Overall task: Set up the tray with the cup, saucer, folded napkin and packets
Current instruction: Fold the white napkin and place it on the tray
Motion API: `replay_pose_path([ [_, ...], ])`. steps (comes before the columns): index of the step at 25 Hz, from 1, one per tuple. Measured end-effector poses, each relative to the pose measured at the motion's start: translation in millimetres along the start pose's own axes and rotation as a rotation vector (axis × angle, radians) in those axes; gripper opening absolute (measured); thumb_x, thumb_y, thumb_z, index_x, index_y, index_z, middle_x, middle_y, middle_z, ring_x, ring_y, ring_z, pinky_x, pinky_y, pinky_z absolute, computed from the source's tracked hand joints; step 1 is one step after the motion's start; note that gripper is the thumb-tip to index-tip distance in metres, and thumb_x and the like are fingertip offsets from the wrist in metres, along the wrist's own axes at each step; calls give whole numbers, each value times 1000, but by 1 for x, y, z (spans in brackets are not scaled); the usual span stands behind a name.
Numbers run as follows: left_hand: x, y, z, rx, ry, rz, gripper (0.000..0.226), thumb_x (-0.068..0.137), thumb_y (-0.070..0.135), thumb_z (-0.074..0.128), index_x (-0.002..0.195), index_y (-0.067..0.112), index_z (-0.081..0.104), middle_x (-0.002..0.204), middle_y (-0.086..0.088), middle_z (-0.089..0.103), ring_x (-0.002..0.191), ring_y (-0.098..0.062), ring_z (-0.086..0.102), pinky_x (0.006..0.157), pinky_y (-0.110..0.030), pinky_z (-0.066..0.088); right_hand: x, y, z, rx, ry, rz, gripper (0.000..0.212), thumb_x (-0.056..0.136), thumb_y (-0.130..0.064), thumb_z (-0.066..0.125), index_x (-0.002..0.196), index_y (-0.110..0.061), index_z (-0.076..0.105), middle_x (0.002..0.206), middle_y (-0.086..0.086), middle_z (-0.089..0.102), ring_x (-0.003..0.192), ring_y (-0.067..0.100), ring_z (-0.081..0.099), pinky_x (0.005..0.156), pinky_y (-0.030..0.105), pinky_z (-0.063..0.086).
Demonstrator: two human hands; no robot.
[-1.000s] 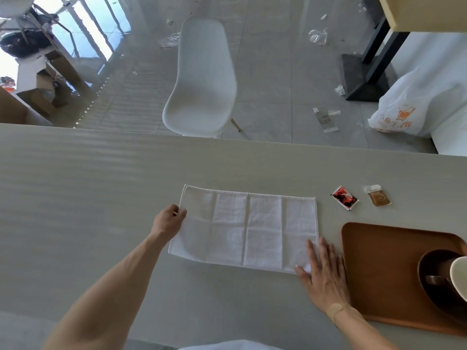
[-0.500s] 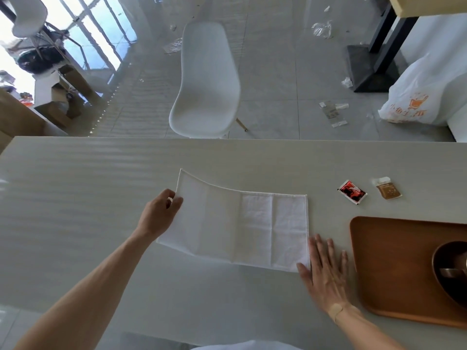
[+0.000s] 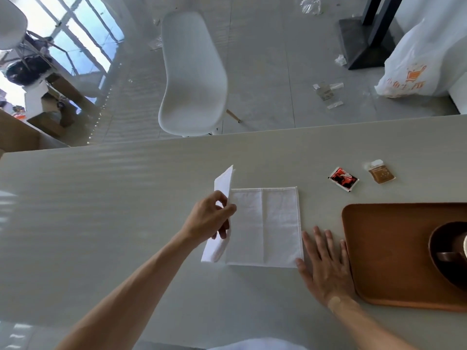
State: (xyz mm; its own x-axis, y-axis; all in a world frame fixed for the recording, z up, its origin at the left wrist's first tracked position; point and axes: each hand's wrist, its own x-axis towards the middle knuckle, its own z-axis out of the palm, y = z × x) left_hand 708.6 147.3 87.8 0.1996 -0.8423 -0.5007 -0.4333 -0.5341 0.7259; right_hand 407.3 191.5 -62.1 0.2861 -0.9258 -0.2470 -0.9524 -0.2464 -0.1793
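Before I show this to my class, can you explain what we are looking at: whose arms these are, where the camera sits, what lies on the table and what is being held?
There is no machine here: a person wears a camera on the head, looking down at their own two bare hands. The left hand pinches the raised left edge of a white napkin, partway through folding it. The right hand lies flat on the table at the napkin's near right corner. To the right sits a wooden tray holding a dark saucer, with a cup only partly in view. Behind the tray lie a red packet and a brown packet, both off the tray.
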Motion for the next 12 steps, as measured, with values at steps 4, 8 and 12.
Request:
replay_pose_path([
  [4, 11, 16, 50, -2, -70, -23, 12, 81, 28, 57, 80, 18, 50, 55, -4, 69, 41, -21, 62, 36, -22, 38, 5, 4, 5, 11, -3, -10, 68, 94, -59, 24, 153, -27, 16, 163, 4, 11, 150, 26, 2, 119, 52, 5],
  [8, 24, 25, 102, 9, -139, -44, 14, 78, 29, 53, 83, 16, 50, 56, -4, 70, 43, -20, 65, 36, -21, 41, 5, 6, 10, 18, -4, -9, 68, 95, -58, 27, 154, -30, 7, 164, 1, 4, 150, 26, -1, 119, 53, 8],
  [12, 43, 25, 142, 19, -136, -122, 9, 78, 22, 51, 83, 15, 49, 59, -7, 72, 47, -21, 68, 40, -27, 50, 5, 6, 12, 49, 31, -23, 65, 96, -51, 30, 154, -27, 12, 163, 2, 11, 150, 28, 5, 118, 52, 11],
])
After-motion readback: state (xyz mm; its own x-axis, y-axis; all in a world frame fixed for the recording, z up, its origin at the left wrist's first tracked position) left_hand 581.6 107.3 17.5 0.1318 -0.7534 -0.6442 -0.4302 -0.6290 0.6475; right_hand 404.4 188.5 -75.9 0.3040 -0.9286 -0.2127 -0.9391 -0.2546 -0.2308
